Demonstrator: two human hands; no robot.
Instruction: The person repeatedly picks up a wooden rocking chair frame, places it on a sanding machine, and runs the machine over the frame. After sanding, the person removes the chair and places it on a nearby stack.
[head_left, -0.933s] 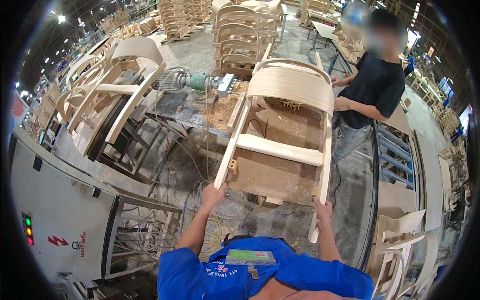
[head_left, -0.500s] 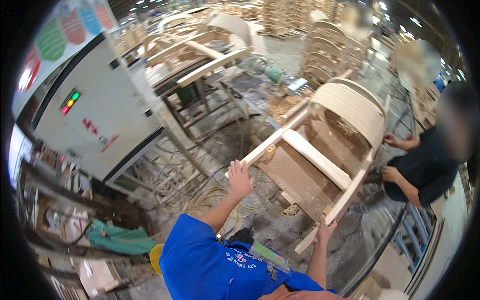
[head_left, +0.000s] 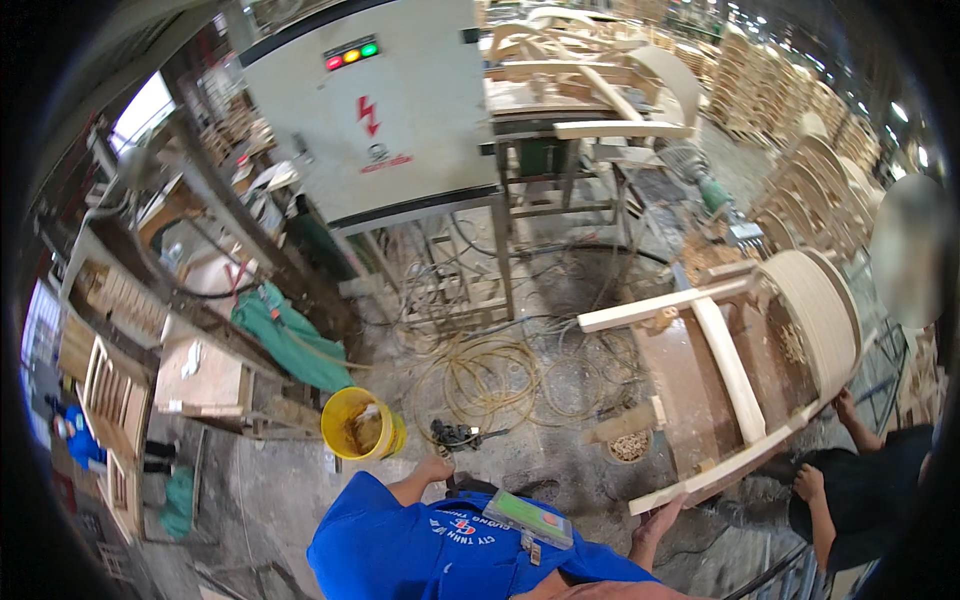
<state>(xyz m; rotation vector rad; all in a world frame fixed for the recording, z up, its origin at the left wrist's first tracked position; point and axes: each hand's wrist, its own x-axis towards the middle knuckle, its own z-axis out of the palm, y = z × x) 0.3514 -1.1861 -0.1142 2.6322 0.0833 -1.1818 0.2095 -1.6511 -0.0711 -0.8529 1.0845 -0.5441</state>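
Step in hand: prob. steadying pale wood chair frame [head_left: 728, 370], on brown counter [head_left: 685, 385], overhanging its L edge. Next move likely needs firm R grip. R hand [head_left: 660, 522] touches near rail [head_left: 720, 468] just off near-L corner, fingers apparently curled on it; L hand [head_left: 433, 468] well apart, fingers hidden, can't tell if holding

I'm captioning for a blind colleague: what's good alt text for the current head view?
The wearer's right hand touches a pale, curved-back wooden chair frame; the left hand is near a small black object. A person in black is at right, a yellow plastic bucket left of centre.
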